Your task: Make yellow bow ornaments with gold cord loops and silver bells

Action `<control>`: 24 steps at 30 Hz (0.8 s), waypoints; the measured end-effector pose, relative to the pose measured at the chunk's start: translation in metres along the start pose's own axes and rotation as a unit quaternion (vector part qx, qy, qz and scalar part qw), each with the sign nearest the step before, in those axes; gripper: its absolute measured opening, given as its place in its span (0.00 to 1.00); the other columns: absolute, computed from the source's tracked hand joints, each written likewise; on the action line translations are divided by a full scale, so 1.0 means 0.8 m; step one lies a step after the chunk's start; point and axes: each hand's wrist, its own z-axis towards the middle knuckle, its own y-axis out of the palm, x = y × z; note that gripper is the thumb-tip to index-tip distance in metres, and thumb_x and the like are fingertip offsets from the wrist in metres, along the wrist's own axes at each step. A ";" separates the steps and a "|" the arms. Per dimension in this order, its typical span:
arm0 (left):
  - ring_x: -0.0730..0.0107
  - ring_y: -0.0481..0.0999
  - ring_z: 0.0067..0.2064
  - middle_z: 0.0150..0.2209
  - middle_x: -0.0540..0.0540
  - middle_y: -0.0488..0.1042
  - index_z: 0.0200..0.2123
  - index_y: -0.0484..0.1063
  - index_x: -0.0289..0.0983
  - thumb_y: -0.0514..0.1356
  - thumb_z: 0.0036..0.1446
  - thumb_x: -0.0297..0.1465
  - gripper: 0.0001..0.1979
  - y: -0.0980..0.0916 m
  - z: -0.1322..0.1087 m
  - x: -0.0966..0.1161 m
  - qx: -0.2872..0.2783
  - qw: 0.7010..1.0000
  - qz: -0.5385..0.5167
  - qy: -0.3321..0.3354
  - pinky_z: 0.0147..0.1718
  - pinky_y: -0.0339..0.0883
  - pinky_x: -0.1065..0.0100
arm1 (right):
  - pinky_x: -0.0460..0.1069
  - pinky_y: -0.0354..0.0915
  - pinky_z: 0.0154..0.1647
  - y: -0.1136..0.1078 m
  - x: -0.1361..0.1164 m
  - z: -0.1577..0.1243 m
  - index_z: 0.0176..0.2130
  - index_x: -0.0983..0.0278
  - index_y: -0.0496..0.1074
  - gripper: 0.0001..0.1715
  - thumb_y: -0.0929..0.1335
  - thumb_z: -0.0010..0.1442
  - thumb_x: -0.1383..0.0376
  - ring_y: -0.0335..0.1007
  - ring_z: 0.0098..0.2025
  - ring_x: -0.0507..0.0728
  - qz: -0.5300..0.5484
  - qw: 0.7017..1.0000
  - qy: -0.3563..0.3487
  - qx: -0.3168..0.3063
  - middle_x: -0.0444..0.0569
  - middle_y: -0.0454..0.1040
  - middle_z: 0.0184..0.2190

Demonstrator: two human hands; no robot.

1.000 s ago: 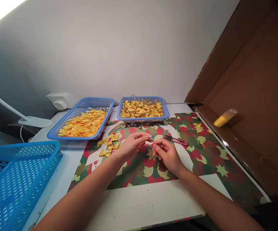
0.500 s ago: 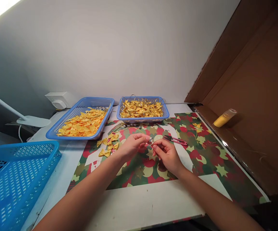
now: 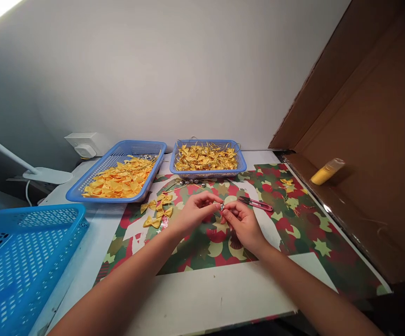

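My left hand [image 3: 192, 213] and my right hand [image 3: 243, 224] meet over the patterned paper [image 3: 293, 224], fingertips pinched together on a small silver bell [image 3: 222, 206]. A thin gold thread seems to run from it, too fine to follow. Several loose yellow bows [image 3: 157, 211] lie on the paper just left of my left hand. Red-handled snips [image 3: 256, 202] lie just beyond my right hand.
Two blue baskets stand at the back: the left basket [image 3: 116, 171] holds plain yellow bows, the right basket [image 3: 207, 158] bows with gold loops. A large blue basket [image 3: 23, 261] sits at near left. A cardboard wall [image 3: 370, 140] with a yellow tube [image 3: 327, 171] closes the right side. A lamp base [image 3: 48, 176] stands at far left.
My two hands have drawn closer together, so the fingertips now meet on the bell. The rest of the table is unchanged.
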 end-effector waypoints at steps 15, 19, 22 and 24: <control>0.71 0.64 0.31 0.25 0.50 0.69 0.29 0.79 0.37 0.64 0.55 0.33 0.06 -0.015 -0.006 0.037 -0.057 0.947 0.258 0.181 0.31 0.58 0.69 | 0.50 0.66 0.43 -0.007 -0.011 -0.002 0.43 0.59 0.73 0.11 0.69 0.62 0.57 0.72 0.42 0.55 -0.098 0.990 -0.098 -0.020 0.48 0.77 0.40; 0.71 0.65 0.31 0.26 0.49 0.71 0.29 0.79 0.37 0.64 0.56 0.32 0.06 -0.008 -0.011 0.046 -0.042 0.935 0.283 0.210 0.32 0.59 0.69 | 0.53 0.64 0.52 -0.011 -0.017 0.001 0.39 0.57 0.76 0.04 0.70 0.61 0.61 0.69 0.50 0.57 -0.145 0.971 -0.192 0.003 0.48 0.75 0.44; 0.71 0.65 0.31 0.25 0.50 0.71 0.28 0.79 0.38 0.64 0.57 0.31 0.06 -0.001 -0.014 0.049 -0.038 0.930 0.285 0.228 0.32 0.60 0.69 | 0.52 0.65 0.48 -0.011 -0.021 0.003 0.33 0.59 0.75 0.05 0.70 0.62 0.62 0.70 0.43 0.55 -0.136 0.968 -0.211 0.002 0.47 0.75 0.37; 0.71 0.66 0.32 0.26 0.49 0.71 0.28 0.78 0.38 0.63 0.57 0.31 0.06 0.002 -0.015 0.050 -0.038 0.931 0.280 0.229 0.31 0.60 0.70 | 0.52 0.65 0.46 -0.010 -0.023 0.002 0.33 0.59 0.73 0.06 0.69 0.63 0.61 0.70 0.41 0.55 -0.133 0.969 -0.207 -0.005 0.46 0.74 0.35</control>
